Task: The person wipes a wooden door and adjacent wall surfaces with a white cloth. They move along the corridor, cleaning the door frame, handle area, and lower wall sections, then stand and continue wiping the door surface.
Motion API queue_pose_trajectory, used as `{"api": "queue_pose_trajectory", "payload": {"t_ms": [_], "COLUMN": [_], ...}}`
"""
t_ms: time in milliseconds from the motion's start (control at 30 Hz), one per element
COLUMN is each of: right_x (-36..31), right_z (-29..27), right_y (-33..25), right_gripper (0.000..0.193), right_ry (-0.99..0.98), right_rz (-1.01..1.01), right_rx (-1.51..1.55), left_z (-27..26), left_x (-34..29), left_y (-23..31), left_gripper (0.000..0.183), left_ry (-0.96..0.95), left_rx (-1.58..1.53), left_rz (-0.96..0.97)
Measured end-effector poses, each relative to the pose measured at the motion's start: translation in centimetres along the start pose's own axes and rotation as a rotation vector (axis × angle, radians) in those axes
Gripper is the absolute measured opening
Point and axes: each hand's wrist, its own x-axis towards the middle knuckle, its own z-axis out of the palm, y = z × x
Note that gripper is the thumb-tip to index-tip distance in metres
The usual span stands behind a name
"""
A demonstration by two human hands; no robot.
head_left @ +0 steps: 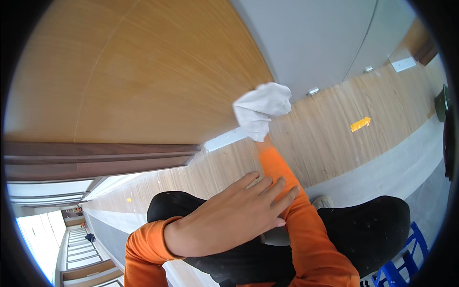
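My right hand (265,143) reaches forward with a white cloth (262,107) bunched over it, and only the wrist shows below the cloth. It is at the lower edge of a wide wood-grain panel (162,62), where the panel meets a grey panel (315,38). The cloth hides the fingers, and whether it presses on the wood cannot be made out. Across my right forearm, my left hand (229,217) is stretched palm down with its fingers apart, holding nothing. Its fingertips overlap the orange sleeve (282,174); contact is unclear.
A dark brown frame (100,158) borders the wood panel at left. On the wood-look floor (320,148) is a yellow arrow marker (360,124). Small metal fittings (313,91) line the grey panel's base. A blue plastic stool (406,260) stands at lower right. My bent knees (368,222) fill the foreground.
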Motion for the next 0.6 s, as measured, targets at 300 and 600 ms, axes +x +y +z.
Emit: {"api": "queue_pose_trajectory", "payload": {"t_ms": [300,600], "right_x": [-4.1,7.5], "right_z": [-2.8,-0.6], "right_y": [-2.4,4.5], "right_gripper": [0.023,0.032], "right_ry": [0.030,0.243], "right_rz": [-0.101,-0.565], "right_rx": [-0.482,-2.117], "left_z": [2.3,3.8], "left_x": [-7.1,-13.1], "left_y": [0.1,1.4], "left_gripper": [0.067,0.060], "left_ry": [0.127,0.211], "left_rx": [-0.014,-0.092], "left_rz": [0.014,-0.039]}}
